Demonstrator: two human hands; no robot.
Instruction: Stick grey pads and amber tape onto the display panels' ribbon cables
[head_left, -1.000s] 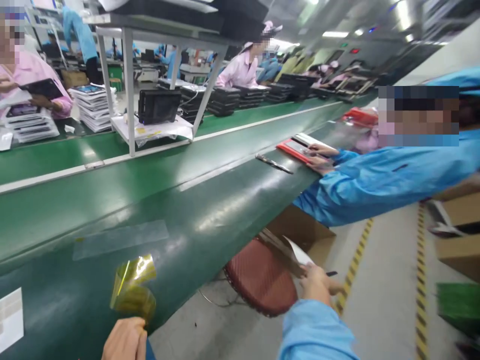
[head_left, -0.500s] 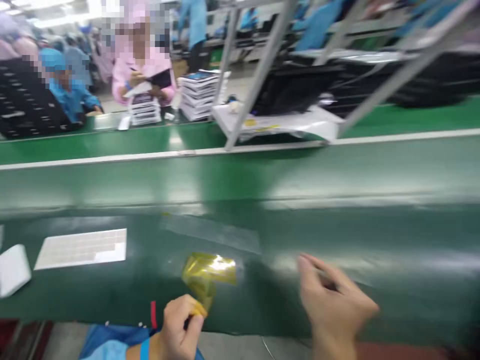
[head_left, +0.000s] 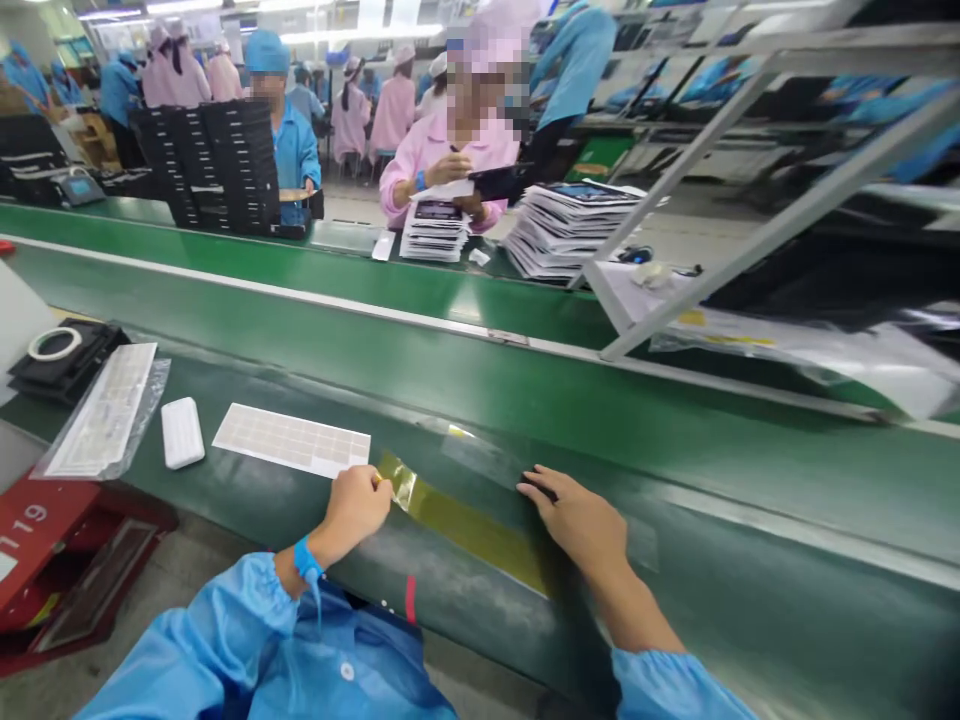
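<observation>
A yellow film strip (head_left: 465, 520) lies stretched along the near edge of the green bench (head_left: 480, 400). My left hand (head_left: 356, 505) pinches the strip's left end, fingers closed. My right hand (head_left: 577, 520) lies palm down on the strip's right part, fingers bent, pressing it against the bench. A clear film piece (head_left: 480, 455) lies just beyond the strip. A white label sheet (head_left: 292, 440) sits just left of my left hand.
A small white block (head_left: 182, 432), a bagged label sheet (head_left: 101, 410) and a black tray with a tape roll (head_left: 56, 345) lie at the left. A red bin (head_left: 52, 560) stands below. People in pink and blue work across the conveyor beside stacked sheets (head_left: 562, 225).
The view swung left from the floor and neighbour to the bench. The curled yellow film in my left hand is now unrolled flat, and my right hand has come down on it.
</observation>
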